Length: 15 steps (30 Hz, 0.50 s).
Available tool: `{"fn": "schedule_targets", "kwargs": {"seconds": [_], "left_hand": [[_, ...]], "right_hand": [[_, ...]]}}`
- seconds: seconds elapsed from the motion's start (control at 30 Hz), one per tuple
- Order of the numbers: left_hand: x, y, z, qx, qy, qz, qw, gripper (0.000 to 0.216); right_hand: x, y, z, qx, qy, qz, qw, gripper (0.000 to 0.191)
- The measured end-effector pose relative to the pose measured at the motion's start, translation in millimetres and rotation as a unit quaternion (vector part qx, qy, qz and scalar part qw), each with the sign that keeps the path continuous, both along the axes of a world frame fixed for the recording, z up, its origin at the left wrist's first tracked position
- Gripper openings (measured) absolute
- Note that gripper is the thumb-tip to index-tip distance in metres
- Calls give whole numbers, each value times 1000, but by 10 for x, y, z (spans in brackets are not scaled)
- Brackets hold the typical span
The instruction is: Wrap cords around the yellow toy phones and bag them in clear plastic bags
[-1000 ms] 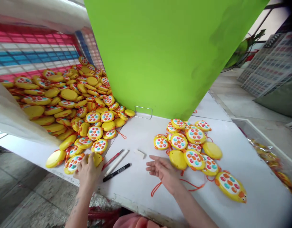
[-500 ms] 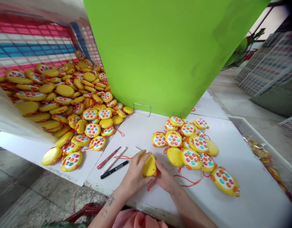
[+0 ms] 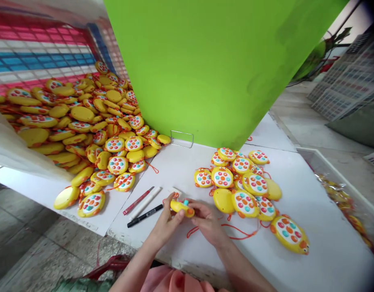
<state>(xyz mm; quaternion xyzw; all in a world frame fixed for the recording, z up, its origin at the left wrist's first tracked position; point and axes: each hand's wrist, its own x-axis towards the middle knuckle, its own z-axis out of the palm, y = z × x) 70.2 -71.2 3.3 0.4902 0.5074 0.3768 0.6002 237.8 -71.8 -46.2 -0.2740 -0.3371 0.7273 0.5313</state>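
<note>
Above the near part of the worktop (image 3: pixel 180 167), a yellow toy (image 3: pixel 178 207) sits up between two bare hands. The left hand (image 3: pixel 166 222) grasps it, thumb along the near side; the right hand (image 3: pixel 207 222) has its fingers bent at the toy's orange-tipped end, and I can't tell from here whether they grip it or only touch it. The toy is turned edge-on, a turquoise bump showing on top. Just left of the hands, a red pen (image 3: pixel 138 201), a white pen (image 3: pixel 145 203) and a black marker (image 3: pixel 145 216) lie side by side at a slant. A big heap of similar toys (image 3: pixel 118 165) spills out on the left; a smaller cluster (image 3: pixel 245 202) lies on the right, an orange cord (image 3: pixel 250 234) looping near it. Behind stands a tall green panel (image 3: pixel 199 73).
</note>
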Motion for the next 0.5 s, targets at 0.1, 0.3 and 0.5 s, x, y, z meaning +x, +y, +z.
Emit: {"fn": "schedule_targets", "kwargs": {"seconds": [0.1,0.3,0.5], "left_hand": [[56,-22,54,-79,-93,21,992,74],[40,9,9,-8,-94,14,995,69],[23,13,-14,59,-23,-32,997,52]], "right_hand": [[20,5,42,30,-15,21,999,24],[-12,11,127,-60,46,1,997,45],[-22,-47,124,-85,9,24,996,45]]}}
